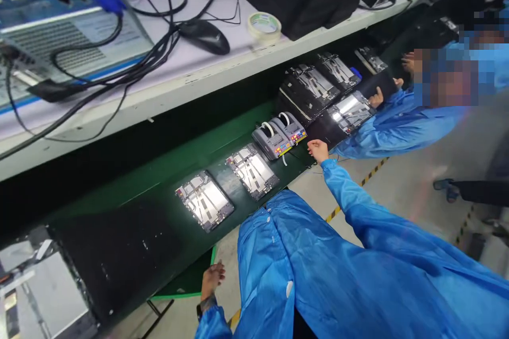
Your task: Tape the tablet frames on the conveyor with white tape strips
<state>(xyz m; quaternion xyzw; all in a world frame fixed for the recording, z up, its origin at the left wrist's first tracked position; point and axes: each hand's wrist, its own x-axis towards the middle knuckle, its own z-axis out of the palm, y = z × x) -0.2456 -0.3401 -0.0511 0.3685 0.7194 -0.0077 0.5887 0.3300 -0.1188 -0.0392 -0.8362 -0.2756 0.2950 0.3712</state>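
My right hand (318, 151) is by the bench's front edge, just right of two grey tape dispensers (272, 141) with white tape rolls. Its fingertips draw together, and whatever they may hold is too small to make out. Off the bench's front edge hangs my left hand (213, 277), fingers loosely bent and a little apart, with nothing visible in it. Between my hands lie two opened tablets, their insides facing up: one tablet (253, 172) nearer the dispensers, another tablet (205, 201) further left.
A larger opened device (43, 296) lies at the bench's left end. To the right, a co-worker's hand (376, 97) touches another opened tablet (350, 112), with a stack of devices (310, 87) behind. The shelf above carries a mouse (204, 36), tape roll (264, 26) and cables.
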